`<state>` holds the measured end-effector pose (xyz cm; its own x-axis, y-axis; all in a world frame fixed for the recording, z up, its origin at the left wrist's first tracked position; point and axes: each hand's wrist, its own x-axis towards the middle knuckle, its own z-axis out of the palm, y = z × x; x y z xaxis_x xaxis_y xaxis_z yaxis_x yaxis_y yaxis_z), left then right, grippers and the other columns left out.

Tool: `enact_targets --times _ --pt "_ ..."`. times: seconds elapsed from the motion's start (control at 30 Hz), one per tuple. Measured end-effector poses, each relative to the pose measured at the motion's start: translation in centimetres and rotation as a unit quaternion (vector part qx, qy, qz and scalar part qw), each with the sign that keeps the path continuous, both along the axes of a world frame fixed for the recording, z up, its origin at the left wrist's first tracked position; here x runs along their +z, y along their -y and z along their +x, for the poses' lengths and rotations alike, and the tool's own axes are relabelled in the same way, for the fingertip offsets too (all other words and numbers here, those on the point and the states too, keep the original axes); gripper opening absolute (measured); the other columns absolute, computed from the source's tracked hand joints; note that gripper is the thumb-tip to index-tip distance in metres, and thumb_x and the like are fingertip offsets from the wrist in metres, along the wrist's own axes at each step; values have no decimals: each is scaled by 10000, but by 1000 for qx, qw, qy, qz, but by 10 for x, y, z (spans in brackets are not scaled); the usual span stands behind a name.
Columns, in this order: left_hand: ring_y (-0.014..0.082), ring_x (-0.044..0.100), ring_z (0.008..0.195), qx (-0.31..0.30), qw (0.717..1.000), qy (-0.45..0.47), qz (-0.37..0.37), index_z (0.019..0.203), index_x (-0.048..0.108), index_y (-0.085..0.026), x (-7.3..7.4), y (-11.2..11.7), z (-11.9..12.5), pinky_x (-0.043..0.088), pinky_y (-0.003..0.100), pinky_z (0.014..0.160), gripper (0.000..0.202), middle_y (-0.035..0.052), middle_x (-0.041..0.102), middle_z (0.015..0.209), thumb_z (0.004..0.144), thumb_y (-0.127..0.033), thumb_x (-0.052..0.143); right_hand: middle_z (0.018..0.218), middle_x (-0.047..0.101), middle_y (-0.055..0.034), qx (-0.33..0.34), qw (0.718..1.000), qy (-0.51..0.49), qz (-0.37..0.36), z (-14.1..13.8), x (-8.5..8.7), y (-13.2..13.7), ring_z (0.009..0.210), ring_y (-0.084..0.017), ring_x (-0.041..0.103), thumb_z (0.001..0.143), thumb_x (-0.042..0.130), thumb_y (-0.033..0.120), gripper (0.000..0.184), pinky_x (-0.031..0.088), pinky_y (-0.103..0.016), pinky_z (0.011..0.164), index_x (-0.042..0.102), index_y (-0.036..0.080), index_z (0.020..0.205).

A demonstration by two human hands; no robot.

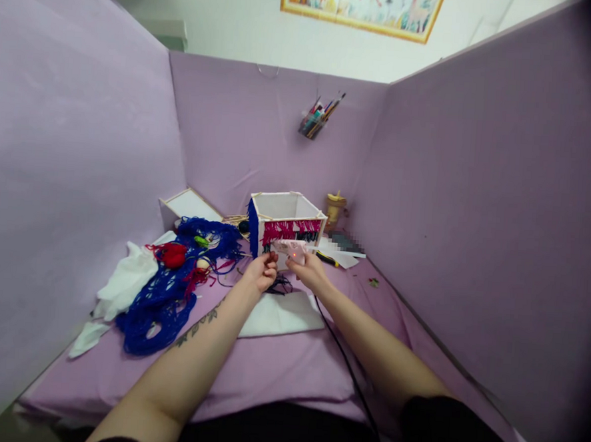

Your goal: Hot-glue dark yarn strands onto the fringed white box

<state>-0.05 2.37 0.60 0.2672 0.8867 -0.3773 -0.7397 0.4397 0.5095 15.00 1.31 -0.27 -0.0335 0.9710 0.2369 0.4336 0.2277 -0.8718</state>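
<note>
In front of me stands an open-topped white box (279,207) edged with wooden sticks. Blue yarn covers its left side, and crimson and dark yarn strips run across the front. My right hand (308,271) is wrapped round a pink hot glue gun (294,249) with a small orange light lit. A white glue stick (336,251) juts from its back, pointing right, and a black cord (340,352) trails toward me. Close to the box's lower front, my left hand (263,271) has its fingers pinched together; what they hold is too small to make out.
Blue yarn (162,313), a red yarn ball (174,255) and white cloth (128,279) lie to the left. Behind are a white panel (192,205) and a yellowish cup (334,210). A yellow-black tool (327,258) lies right of the box. Purple partitions (477,192) surround the table.
</note>
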Motion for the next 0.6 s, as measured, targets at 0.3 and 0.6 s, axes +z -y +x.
enact_targets --times 0.3,0.6 --pt "18 403 383 -101 979 -177 -10 758 569 -93 0 19 -2 181 105 307 83 48 598 667 813 -82 507 482 517 33 -2 998 -41 -53 39 14 23 413 -96 464 708 628 365 207 345 -205 407 581 168 752" --pt "240 624 759 -94 431 -848 294 707 684 -118 7 31 -28 393 258 587 197 140 658 760 765 -288 602 536 557 25 0 975 -118 -188 91 -16 28 434 -110 481 650 596 212 259 332 -207 405 559 164 902"
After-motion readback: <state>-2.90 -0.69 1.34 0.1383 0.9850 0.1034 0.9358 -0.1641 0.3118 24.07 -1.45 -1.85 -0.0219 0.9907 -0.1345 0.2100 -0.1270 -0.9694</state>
